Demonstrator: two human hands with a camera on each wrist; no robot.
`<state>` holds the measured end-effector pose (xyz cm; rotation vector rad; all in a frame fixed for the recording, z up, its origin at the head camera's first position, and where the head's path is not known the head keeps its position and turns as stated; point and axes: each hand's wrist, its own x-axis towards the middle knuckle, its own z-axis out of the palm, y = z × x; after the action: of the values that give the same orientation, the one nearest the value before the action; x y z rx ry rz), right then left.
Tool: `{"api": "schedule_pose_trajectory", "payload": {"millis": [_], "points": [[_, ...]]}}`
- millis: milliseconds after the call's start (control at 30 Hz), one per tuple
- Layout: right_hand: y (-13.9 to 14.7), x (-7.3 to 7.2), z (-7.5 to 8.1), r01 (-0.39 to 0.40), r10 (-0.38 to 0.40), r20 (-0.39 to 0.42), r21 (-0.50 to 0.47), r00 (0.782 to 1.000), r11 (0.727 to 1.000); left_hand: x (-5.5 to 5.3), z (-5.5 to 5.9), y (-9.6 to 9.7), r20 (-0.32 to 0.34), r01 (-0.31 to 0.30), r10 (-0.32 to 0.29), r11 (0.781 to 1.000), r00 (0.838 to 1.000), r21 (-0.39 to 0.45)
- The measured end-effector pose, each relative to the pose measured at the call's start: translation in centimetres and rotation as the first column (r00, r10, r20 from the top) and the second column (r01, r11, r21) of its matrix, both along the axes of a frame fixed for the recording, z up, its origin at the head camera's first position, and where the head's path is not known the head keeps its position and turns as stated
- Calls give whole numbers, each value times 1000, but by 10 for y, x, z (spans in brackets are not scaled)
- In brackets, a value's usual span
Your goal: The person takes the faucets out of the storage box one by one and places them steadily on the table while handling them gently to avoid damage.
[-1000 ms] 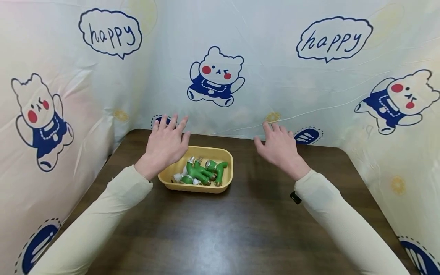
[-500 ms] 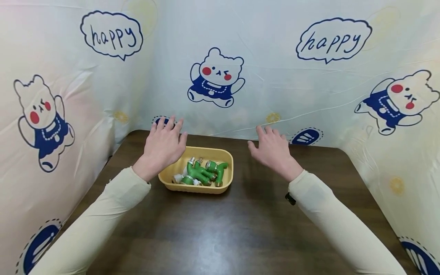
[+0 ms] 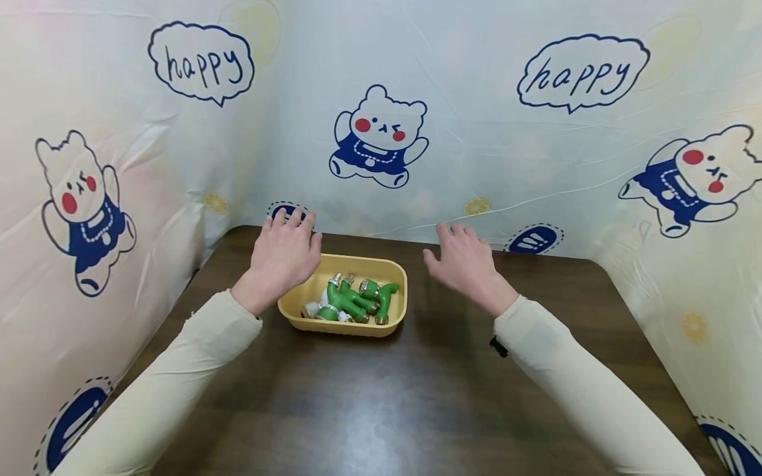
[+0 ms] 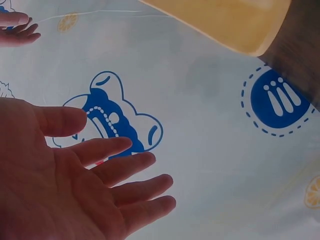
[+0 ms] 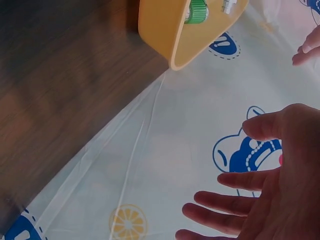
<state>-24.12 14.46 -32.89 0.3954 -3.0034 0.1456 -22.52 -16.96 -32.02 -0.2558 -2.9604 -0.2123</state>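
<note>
My left hand [image 3: 282, 258] hovers over the left end of a yellow plastic tray [image 3: 381, 266], fingers spread, holding nothing. My right hand [image 3: 467, 266] hangs in the air to the right of the tray, fingers relaxed and nothing in them. Inside the tray lie several green fittings with metallic ends, among them a branched green piece [image 3: 342, 299] and a curved green piece [image 3: 384, 303]. A whitish piece [image 3: 311, 309] lies at the tray's left. In the left wrist view, the left palm [image 4: 65, 185] shows bare; the right palm [image 5: 265, 195] does too in the right wrist view.
The tray stands on a dark brown wooden table [image 3: 369, 396], toward its back edge. A pale curtain [image 3: 476, 132] printed with bears and "happy" bubbles rises behind the table and along both sides.
The right hand has drifted left and slightly down, closer to the tray. The left hand has lowered a little, and the whole head view has shifted slightly. The tray's contents stay as they were.
</note>
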Motion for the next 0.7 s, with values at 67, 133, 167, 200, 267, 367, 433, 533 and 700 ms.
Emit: {"api": "schedule_pose_trajectory", "payload": {"millis": [67,133,167,200,267,367,433,533,700], "points": [[-3,0,0,-4,4,1,0,1000,1000,0,0,0,-4,3,-3,1000,1000,0],[-5,0,0,-7,7,4,3,1000,1000,0,1,0,-12,8,-8,1000,1000,3],[-7,1,0,-8,8,5,5,1000,1000,0,0,0,-18,10,-10,1000,1000,5],[-8,1,0,-11,11,6,8,1000,1000,0,1,0,-23,11,-11,1000,1000,8],[-11,1,0,-16,16,4,18,1000,1000,0,1,0,-34,9,-9,1000,999,16],[-14,1,-1,-25,26,-9,35,1000,999,1,1,1,-46,6,-5,1000,999,29],[-16,1,-2,-33,34,-21,43,999,999,2,1,1,-50,4,-2,999,999,33],[-20,3,-2,-48,49,-32,47,998,998,2,1,-1,-58,3,-1,1000,998,28],[-27,4,-1,-67,70,-45,62,997,996,1,1,-3,-68,1,0,1000,998,16]]}}
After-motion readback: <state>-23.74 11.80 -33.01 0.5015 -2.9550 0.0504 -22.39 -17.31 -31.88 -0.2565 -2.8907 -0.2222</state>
